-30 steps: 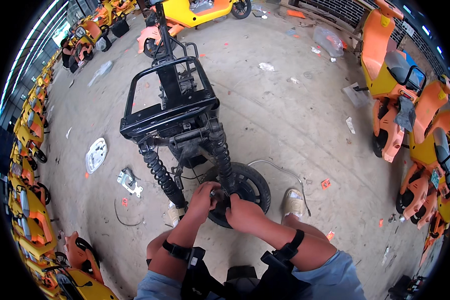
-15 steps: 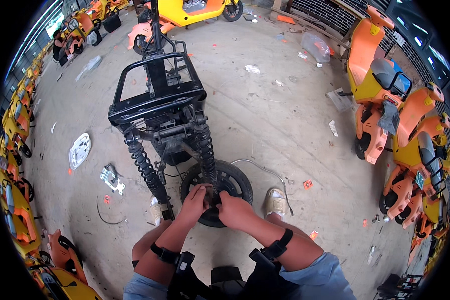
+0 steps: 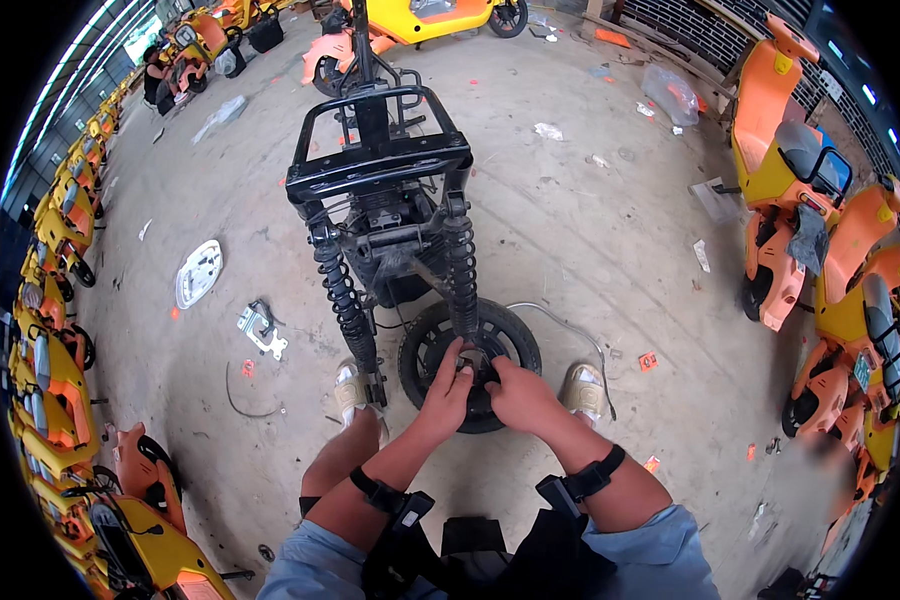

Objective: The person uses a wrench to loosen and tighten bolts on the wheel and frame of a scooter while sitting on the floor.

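A black, stripped scooter frame [image 3: 375, 160] with two coil-spring shock absorbers [image 3: 340, 295] stands in front of me over a black wheel [image 3: 420, 355] lying on the floor. Both my hands are at the wheel's centre, below the right-hand shock. My left hand [image 3: 448, 395] has curled fingers, its index reaching up to the shock's lower end. My right hand [image 3: 520, 400] is closed beside it, fingertips at the hub. What they grip is mostly hidden by the fingers.
Yellow-orange scooters line the left [image 3: 60, 380], right [image 3: 760, 130] and back [image 3: 420, 20]. A person [image 3: 155, 75] crouches far back left. A white plate [image 3: 198, 275], metal bracket [image 3: 262, 330], grey cable [image 3: 595, 350] and scraps lie on the floor.
The frame's top has shifted slightly rightward relative to the floor. My left hand's fingers have changed grip, now reaching upward at the shock's lower end. The view has shifted somewhat.
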### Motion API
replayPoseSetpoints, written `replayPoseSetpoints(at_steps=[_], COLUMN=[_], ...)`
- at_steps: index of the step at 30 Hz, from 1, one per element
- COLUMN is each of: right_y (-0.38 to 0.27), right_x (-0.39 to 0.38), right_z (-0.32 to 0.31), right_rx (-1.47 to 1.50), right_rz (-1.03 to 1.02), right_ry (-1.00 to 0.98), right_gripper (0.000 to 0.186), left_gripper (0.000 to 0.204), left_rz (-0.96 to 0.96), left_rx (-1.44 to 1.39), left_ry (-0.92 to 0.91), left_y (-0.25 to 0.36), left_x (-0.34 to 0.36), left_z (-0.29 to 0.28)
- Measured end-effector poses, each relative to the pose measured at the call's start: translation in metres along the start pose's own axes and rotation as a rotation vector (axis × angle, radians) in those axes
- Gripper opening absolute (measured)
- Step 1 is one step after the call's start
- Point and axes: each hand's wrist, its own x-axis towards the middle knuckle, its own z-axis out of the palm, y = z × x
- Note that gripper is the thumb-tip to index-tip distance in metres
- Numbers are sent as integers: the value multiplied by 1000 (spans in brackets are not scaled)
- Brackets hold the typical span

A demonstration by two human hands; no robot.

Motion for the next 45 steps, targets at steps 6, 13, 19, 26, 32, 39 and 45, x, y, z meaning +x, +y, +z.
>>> replayPoseSetpoints(at_steps=[6,13,19,26,32,39,45], right_y=[16,7,-31,-8,-22,-16,11], right_x=[5,-15,-51,-44,-35,-35,-25], right_z=[10,-1,-30,1,16,20,23], right_rx=[178,112,-179,-119,-163,-98,150], right_rz=[-20,19,71,109,-30,-57,-105], right_ry=[-2,33,11,46,44,61,32], right_gripper=[26,33,30,29,27,34,36], left_gripper=[41,37,41,50,62,61,54], left_rz=[-39,-50,-103,-144,-314,-302,-168], left_rx=[-39,-43,-118,228,38,83,52], left_ry=[3,-128,-276,-345,-244,-274,-185], left_y=[2,3,14,4,3,-4,-4], left_x=[-3,8,7,9,-7,-12,-20], left_z=[-7,-17,-19,-21,-40,-46,-37])
